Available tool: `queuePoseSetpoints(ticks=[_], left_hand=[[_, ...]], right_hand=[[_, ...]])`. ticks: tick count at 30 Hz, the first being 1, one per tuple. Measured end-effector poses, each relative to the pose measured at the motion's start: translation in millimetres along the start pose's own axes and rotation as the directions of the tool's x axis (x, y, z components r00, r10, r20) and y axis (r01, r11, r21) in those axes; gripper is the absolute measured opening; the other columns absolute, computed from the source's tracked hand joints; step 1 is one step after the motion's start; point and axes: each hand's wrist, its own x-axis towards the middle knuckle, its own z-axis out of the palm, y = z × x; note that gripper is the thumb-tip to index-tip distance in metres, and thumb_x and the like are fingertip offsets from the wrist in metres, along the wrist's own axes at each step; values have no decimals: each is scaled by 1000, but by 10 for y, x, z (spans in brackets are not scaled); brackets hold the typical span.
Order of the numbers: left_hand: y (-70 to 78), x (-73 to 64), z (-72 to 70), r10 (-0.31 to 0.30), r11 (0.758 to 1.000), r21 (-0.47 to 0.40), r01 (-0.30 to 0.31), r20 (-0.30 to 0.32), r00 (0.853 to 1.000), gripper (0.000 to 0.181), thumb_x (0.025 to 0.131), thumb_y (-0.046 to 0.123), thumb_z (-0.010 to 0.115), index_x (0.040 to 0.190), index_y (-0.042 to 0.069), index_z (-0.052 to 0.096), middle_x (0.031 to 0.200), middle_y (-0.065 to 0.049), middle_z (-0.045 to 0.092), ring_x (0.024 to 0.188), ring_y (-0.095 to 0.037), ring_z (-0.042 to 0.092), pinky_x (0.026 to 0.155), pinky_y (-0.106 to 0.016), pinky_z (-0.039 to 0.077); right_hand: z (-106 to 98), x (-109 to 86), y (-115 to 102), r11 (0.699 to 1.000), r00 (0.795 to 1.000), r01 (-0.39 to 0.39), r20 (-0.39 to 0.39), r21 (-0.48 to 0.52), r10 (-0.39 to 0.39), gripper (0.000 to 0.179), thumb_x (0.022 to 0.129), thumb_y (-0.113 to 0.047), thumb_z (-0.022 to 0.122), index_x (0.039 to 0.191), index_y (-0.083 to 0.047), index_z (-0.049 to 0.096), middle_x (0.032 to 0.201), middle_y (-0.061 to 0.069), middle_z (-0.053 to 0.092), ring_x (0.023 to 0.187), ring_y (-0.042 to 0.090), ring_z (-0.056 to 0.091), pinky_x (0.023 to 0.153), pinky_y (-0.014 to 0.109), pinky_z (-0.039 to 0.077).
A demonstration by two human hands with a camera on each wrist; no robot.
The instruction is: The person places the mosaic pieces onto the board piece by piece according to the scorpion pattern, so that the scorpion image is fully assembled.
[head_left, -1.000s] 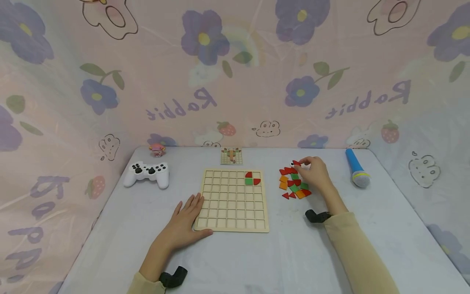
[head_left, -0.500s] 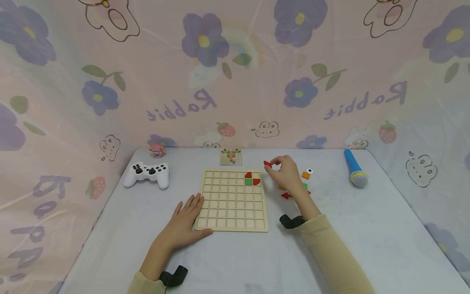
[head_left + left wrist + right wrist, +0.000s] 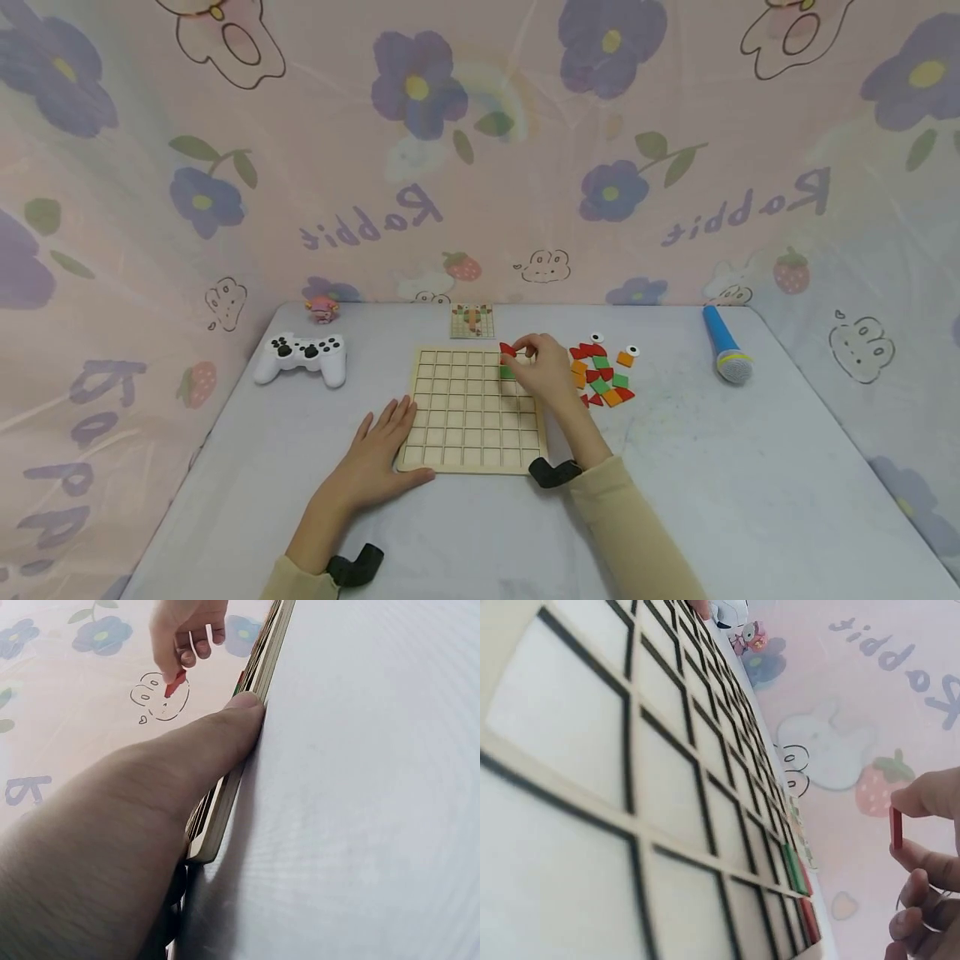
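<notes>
A wooden grid board (image 3: 465,410) lies on the table in the head view. Over its far right corner, my right hand (image 3: 546,373) pinches a small red tile (image 3: 896,828) between thumb and forefinger, held above the grid. My left hand (image 3: 375,454) rests with straight fingers along the board's left edge, thumb (image 3: 232,724) against the near edge. In the right wrist view a green tile (image 3: 795,868) sits in the far corner with a red tile (image 3: 809,919) beside it. The right hand partly covers that corner in the head view.
Right of the board lies a loose pile of red, green and orange tiles (image 3: 600,374), with two eye pieces (image 3: 632,351) near it. A pattern card (image 3: 472,321) stands behind the board. A white game controller (image 3: 300,358), a pink figurine (image 3: 322,309) and a blue microphone (image 3: 726,343) lie farther out.
My right hand has picked a red tile from the pile's far end and carried it left, over the board's far right corner. The left hand has stayed in place.
</notes>
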Motion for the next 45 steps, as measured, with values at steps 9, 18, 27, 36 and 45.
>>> queuePoseSetpoints(ticks=[9, 18, 27, 36, 45], left_hand=[[-15, -6, 24, -4, 1000, 1, 4, 0, 1000, 114, 90, 72, 68, 168, 3, 23, 177, -13, 16, 165, -34, 11, 130, -64, 6], [3, -9, 13, -13, 1000, 3, 13, 1, 1000, 113, 90, 72, 69, 168, 4, 24, 177, -13, 16, 165, -34, 11, 130, -63, 5], [6, -2, 9, -12, 1000, 5, 12, 2, 1000, 113, 90, 70, 69, 168, 3, 24, 177, -13, 17, 165, -34, 11, 130, -63, 6], [-8, 5, 12, -12, 1000, -2, 12, 0, 1000, 113, 90, 72, 69, 168, 4, 24, 177, -12, 17, 165, -34, 11, 130, -64, 6], [-3, 7, 11, -11, 1000, -6, 11, 5, 1000, 113, 90, 70, 70, 168, 4, 23, 177, -12, 16, 165, -33, 11, 130, -63, 6]], right_hand=[[177, -89, 169, 1000, 998, 22, 67, -2, -22, 26, 90, -29, 84, 95, -6, 74, 81, 9, 54, 74, 22, 48, 65, 33, 39], [349, -51, 215, 989, 995, 83, 62, -121, -75, 26, 92, -33, 82, 95, -8, 77, 83, 5, 59, 81, 22, 51, 69, 35, 40], [388, -64, 226, 984, 993, 115, 53, -134, -109, 26, 94, -29, 81, 110, -9, 82, 93, 7, 65, 88, 25, 55, 75, 42, 42], [410, -54, 259, 975, 986, 156, 77, -158, -146, 16, 96, -24, 78, 107, -13, 83, 100, 11, 66, 94, 30, 57, 78, 49, 41], [400, -74, 247, 973, 985, 166, 68, -163, -157, 16, 96, -24, 78, 106, -14, 82, 97, 10, 65, 93, 30, 56, 77, 49, 42]])
